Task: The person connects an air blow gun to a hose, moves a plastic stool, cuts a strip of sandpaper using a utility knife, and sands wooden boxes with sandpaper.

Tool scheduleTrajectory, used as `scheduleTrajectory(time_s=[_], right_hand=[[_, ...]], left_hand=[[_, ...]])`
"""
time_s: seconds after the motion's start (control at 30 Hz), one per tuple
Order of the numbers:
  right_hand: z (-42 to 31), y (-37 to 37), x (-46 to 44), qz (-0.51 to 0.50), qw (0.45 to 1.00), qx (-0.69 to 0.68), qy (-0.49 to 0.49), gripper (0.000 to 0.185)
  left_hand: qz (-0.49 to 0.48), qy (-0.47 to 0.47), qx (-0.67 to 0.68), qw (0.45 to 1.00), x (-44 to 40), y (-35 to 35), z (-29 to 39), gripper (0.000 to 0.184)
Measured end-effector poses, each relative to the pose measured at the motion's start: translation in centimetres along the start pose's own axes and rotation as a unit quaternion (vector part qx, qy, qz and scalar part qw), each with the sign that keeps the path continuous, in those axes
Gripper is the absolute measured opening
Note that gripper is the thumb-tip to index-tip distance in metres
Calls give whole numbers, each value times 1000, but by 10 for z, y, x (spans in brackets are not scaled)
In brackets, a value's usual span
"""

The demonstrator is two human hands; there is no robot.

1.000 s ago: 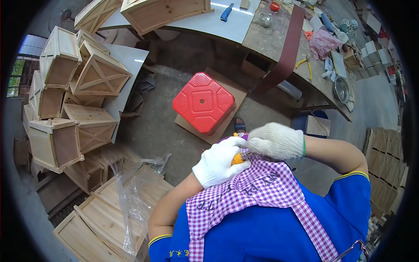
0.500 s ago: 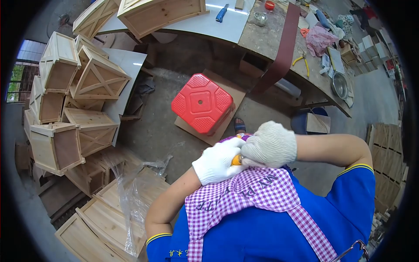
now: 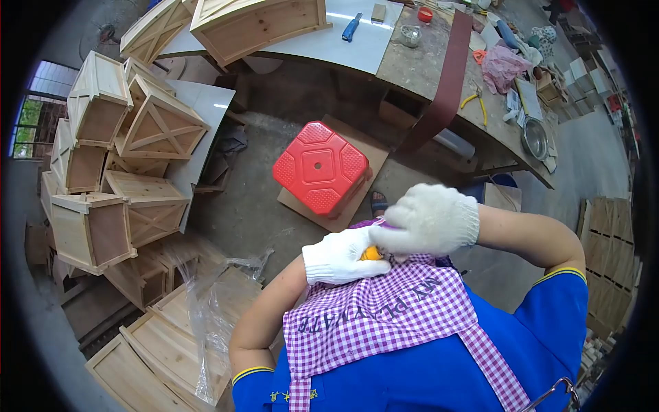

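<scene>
My left hand [image 3: 345, 257], in a white knitted glove, is closed around a small orange object [image 3: 371, 253] in front of my chest. Part of that object shows between the fingers; its far end is hidden. Just right of it and a little higher, my right hand [image 3: 429, 218], gloved too, has its fingers curled in close to the left one. What it holds, if anything, is hidden. Both hands are over the purple checked apron [image 3: 384, 309].
Ahead on the floor, a red stool [image 3: 318, 165] stands on cardboard [image 3: 341, 217]. Wooden crates [image 3: 103, 230] are stacked at the left, with clear plastic film [image 3: 209, 323] below. A workbench [image 3: 429, 62] holds yellow-handled pliers [image 3: 483, 110], a metal bowl [image 3: 535, 139] and a blue cutter [image 3: 351, 28].
My right hand has shifted slightly and its back has turned. My left hand has tilted flatter around the orange object. The view has moved slightly.
</scene>
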State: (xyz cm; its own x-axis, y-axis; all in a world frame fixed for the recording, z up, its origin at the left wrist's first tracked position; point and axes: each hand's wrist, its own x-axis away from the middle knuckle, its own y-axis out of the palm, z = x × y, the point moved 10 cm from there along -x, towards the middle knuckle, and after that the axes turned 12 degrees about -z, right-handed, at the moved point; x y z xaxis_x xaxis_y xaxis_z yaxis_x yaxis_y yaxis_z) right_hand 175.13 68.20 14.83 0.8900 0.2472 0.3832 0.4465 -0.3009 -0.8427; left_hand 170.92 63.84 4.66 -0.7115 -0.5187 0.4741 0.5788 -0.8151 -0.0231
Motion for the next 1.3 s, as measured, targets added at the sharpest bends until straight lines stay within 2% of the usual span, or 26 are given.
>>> scheduleTrajectory(time_s=[0.03,0.1,0.13,0.23,0.3,0.33,0.37,0.43,0.47,0.5,0.53,0.57,0.67,0.7,0.73,0.77,0.83,0.9,0.93,1.0,1.03,1.1,1.17,1.23,1.27,1.3], right_hand=[[-2,3,-3,2,1000,-1,2,37],[-12,23,-14,-57,998,-1,-39,28],[-12,10,-13,-33,999,21,-10,25],[2,11,-16,-3,999,-42,-3,24],[-1,15,-20,-36,998,-44,10,26],[8,20,-21,-70,990,-99,73,28],[16,29,-19,-104,973,-153,135,29],[29,55,-16,27,950,-235,202,37],[41,86,-21,84,932,-280,213,42],[31,95,-29,225,943,-238,59,56],[50,116,-32,37,858,-475,192,63],[36,140,-14,-156,671,-659,302,70],[44,108,0,-71,632,-718,282,80],[64,98,-4,81,773,-605,174,66],[66,62,8,151,877,-418,185,59],[53,22,24,212,935,-211,189,53],[40,13,16,86,979,-120,143,48],[18,18,6,19,996,-63,58,39],[17,20,3,22,996,-65,61,39],[-8,23,-4,32,999,24,-33,32],[-2,26,-8,-39,998,-43,7,27],[3,28,-9,-33,998,-57,23,28],[3,30,-10,-26,996,-71,37,29],[18,39,-7,-27,963,-204,172,31],[32,58,-2,52,932,-270,236,36],[35,82,-11,101,927,-290,213,37]], left_hand=[[-2,-1,-2,1000,-3,2,-2,55],[-2,81,38,996,-7,4,8,56],[-29,95,80,992,-11,8,6,55],[-29,71,166,983,-12,11,-3,52],[-19,58,131,990,-7,8,2,51],[-14,43,96,994,-4,8,6,51],[61,67,26,996,2,-4,18,49],[129,-167,-198,957,8,-16,6,46],[154,-203,-240,937,6,-14,-7,45],[145,-191,-287,927,5,-9,5,44],[134,-180,-334,915,6,-5,14,44],[152,-135,-383,901,7,-4,23,46],[115,-111,-328,931,8,-21,33,49],[117,-110,-331,930,11,-27,37,49],[86,-109,-234,962,12,-27,31,49],[51,-107,-134,984,13,-24,24,49],[2,-101,-100,990,5,-15,7,52],[-46,9,14,999,-4,0,10,59],[-60,-8,40,997,-6,3,3,64],[-85,22,30,996,-13,8,4,64],[-105,52,23,993,-15,13,7,63],[-106,39,90,990,-15,20,1,61],[-31,76,48,995,-11,11,12,54],[100,24,-54,993,-4,-6,5,39],[166,-103,-179,964,3,-17,6,30],[165,-103,-180,964,1,-15,7,30]])
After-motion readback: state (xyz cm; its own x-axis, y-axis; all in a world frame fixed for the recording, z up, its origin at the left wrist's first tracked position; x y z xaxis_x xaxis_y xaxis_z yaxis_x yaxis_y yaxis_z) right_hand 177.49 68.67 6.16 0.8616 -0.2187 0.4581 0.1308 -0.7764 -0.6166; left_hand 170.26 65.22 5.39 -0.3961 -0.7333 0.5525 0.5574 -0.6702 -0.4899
